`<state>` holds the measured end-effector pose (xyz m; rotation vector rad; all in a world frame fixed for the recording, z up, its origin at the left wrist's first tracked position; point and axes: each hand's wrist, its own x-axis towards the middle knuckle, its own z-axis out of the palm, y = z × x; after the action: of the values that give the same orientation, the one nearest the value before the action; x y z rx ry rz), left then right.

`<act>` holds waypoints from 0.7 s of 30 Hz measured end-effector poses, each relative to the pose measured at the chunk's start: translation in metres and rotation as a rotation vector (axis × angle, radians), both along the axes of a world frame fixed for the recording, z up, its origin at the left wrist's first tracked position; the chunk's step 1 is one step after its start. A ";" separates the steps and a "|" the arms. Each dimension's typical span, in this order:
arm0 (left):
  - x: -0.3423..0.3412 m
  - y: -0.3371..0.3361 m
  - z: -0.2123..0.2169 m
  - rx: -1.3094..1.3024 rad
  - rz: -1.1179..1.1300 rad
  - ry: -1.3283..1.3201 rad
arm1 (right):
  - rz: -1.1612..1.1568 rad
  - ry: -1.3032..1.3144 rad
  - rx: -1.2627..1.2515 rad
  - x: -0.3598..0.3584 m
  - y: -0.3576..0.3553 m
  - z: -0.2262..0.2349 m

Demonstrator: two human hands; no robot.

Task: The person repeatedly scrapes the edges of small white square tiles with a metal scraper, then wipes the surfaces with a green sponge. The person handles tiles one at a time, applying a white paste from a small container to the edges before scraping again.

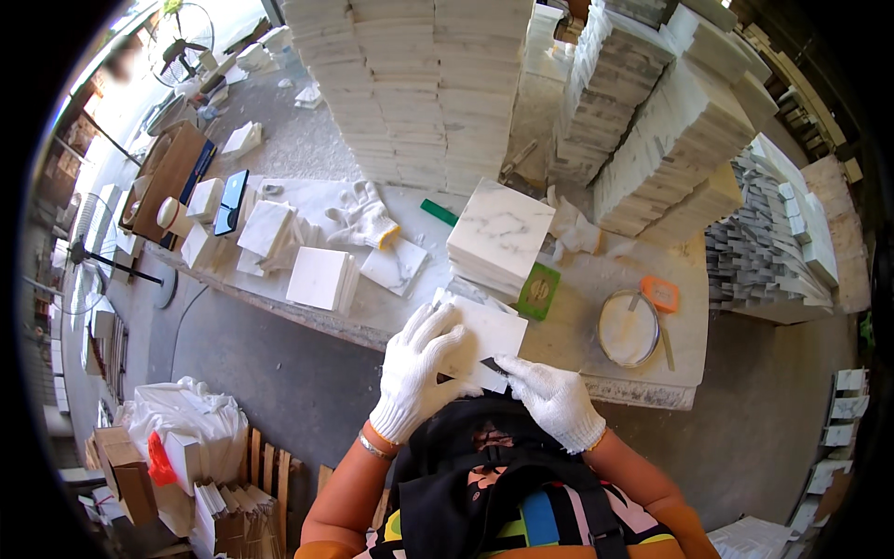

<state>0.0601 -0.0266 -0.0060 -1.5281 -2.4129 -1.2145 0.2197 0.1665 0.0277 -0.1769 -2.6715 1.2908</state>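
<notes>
My left hand (416,373), in a white knit glove, grips the left side of a square white marble tile (492,331) in front of my body. In my gloved right hand (557,401), the fingers pinch a small dark flat piece (493,365), its tip against the tile's near right part; its exact kind is unclear. Just beyond the tile stands a stack of grey-veined marble tiles (501,233). A green and yellow box (537,292) sits at that stack's right side.
A round tub of pale paste (628,328) and an orange item (659,293) are on the worktable's right. Leftward lie a loose glove (363,216), small tile stacks (321,278) and a phone (231,202). Tall slab stacks (410,88) rise behind.
</notes>
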 end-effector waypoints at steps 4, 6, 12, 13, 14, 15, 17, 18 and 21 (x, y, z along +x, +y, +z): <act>0.000 -0.001 -0.002 -0.017 0.001 -0.006 | -0.012 0.013 -0.074 0.003 0.007 -0.012; -0.002 -0.001 0.001 -0.059 -0.010 -0.011 | -0.047 0.079 -0.027 -0.007 0.014 -0.018; -0.017 0.003 0.023 -0.213 -0.097 -0.010 | -0.111 0.070 -0.018 -0.040 0.044 -0.013; -0.020 0.006 0.023 -0.226 -0.108 -0.003 | -0.090 0.090 0.020 -0.043 0.047 -0.013; -0.022 0.008 0.023 -0.238 -0.119 0.006 | -0.070 0.111 0.058 -0.045 0.048 -0.012; -0.023 0.009 0.022 -0.232 -0.127 0.004 | -0.071 0.093 0.042 -0.045 0.049 -0.012; -0.026 0.010 0.021 -0.222 -0.143 0.002 | -0.073 0.057 0.011 -0.044 0.050 -0.010; -0.028 0.011 0.019 -0.213 -0.151 -0.001 | -0.083 0.076 0.004 -0.043 0.049 -0.010; -0.031 0.012 0.015 -0.192 -0.168 -0.014 | -0.095 0.094 0.008 -0.039 0.044 -0.009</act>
<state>0.0293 -0.0142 0.0095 -1.8137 -2.5180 -1.0458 0.1809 0.2109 0.0191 -0.2329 -2.5572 1.2290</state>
